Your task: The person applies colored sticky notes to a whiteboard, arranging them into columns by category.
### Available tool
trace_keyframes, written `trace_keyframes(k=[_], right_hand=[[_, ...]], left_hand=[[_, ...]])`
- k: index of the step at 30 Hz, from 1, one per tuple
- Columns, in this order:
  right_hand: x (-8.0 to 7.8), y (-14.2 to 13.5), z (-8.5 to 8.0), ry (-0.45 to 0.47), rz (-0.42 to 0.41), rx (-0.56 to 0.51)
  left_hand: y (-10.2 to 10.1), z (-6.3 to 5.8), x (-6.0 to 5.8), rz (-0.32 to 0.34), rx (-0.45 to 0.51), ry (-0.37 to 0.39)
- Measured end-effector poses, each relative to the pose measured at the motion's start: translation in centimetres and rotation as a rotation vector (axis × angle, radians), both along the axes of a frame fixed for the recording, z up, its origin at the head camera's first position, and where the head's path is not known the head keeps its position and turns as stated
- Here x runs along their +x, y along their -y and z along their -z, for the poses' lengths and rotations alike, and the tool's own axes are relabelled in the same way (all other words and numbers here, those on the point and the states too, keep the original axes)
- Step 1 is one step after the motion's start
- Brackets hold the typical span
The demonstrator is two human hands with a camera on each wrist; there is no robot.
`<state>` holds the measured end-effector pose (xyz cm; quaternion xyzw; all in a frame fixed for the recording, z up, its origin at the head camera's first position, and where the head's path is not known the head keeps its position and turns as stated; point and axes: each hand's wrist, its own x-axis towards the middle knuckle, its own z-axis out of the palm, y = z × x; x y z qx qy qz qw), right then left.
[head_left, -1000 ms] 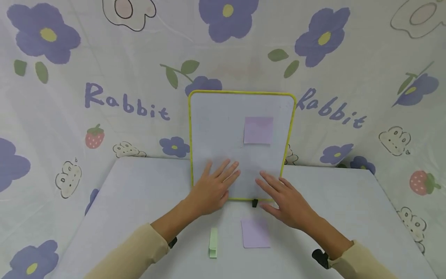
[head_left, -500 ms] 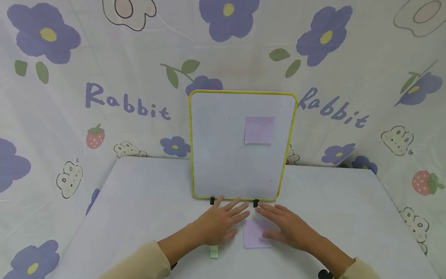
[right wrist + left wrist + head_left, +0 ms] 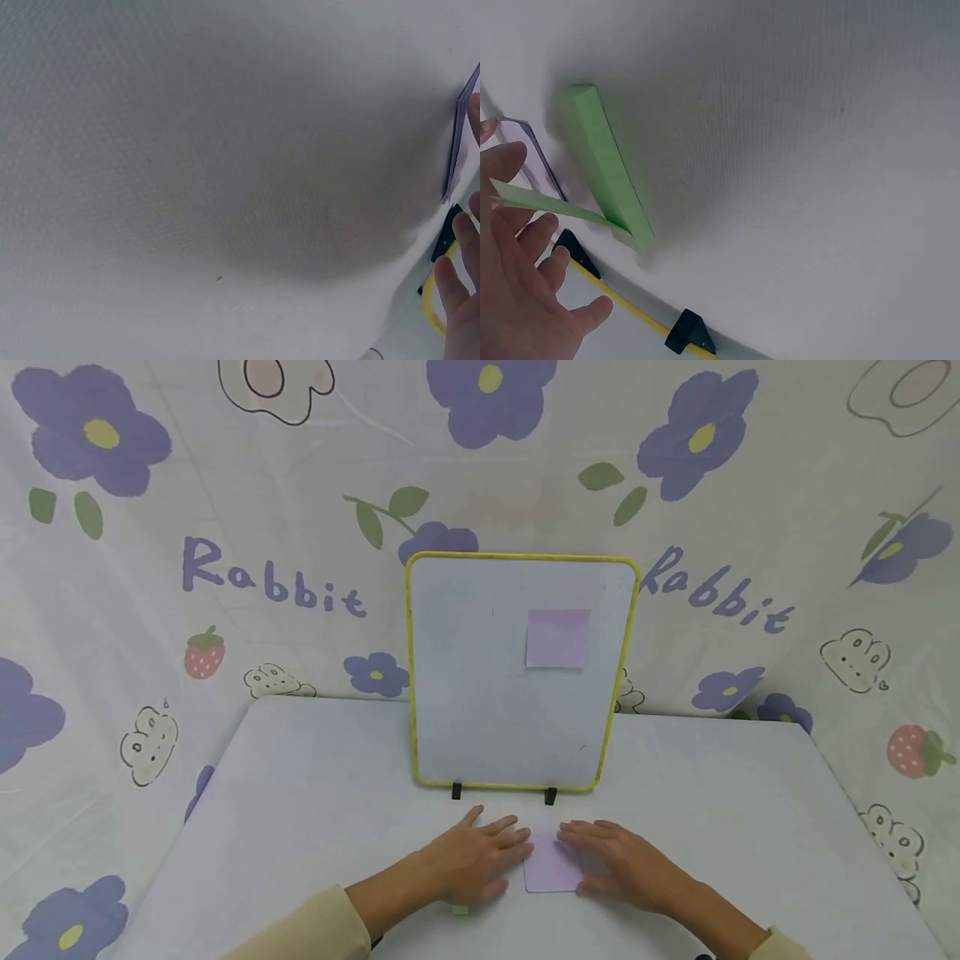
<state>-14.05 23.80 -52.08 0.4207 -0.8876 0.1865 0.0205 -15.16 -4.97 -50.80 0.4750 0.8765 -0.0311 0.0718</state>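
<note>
A lilac sticky-note pad (image 3: 551,870) lies on the table between both hands. My left hand (image 3: 476,864) is at its left side, fingers spread and pointing toward it. My right hand (image 3: 622,864) is at its right side, fingers extended, with fingertips and thumb over the edge. Beneath the left hand, a narrow green sticky-note pad (image 3: 604,157) is mostly hidden in the head view. In the left wrist view, its top strip stands up and overlaps the left fingers (image 3: 536,238). The right wrist view shows the lilac pad's edge (image 3: 456,150) beside the right fingers.
Behind the hands, a whiteboard (image 3: 480,718) with a yellow frame stands upright on two black feet (image 3: 551,796). One lilac sticky note (image 3: 558,639) is stuck to its upper right. A flower-and-rabbit patterned cloth (image 3: 277,518) hangs behind the white table (image 3: 322,768).
Both hands have come down from the whiteboard's lower part toward the near side, to the lilac pad. The left hand now covers most of the green pad. The whiteboard and its note stay put.
</note>
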Motion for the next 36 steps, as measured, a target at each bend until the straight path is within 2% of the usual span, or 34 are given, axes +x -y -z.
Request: trace_keyframes(k=[7,13,24,32,36], right_hand=[[-0.01,-0.45,0.15,0.051,0.023,0.041],[0.03,-0.63,0.21,0.059,0.037,0.061],[0.15,-0.53,0.48,-0.011,0.04,-0.021],[0.08,-0.03,0.19,0.054,0.11,-0.061],[0.11,0.11,0.29,0.061,0.108,-0.08]], left_hand=[[-0.14,0.62,0.34,-0.009,-0.024,0.035],[-0.18,0.52,0.36,-0.005,-0.033,0.03],[-0.16,0.55,0.44,0.004,-0.02,0.031],[-0.13,0.37,0.51,0.001,-0.019,0.041],[-0.16,0.16,0.54,-0.002,-0.021,0.046]])
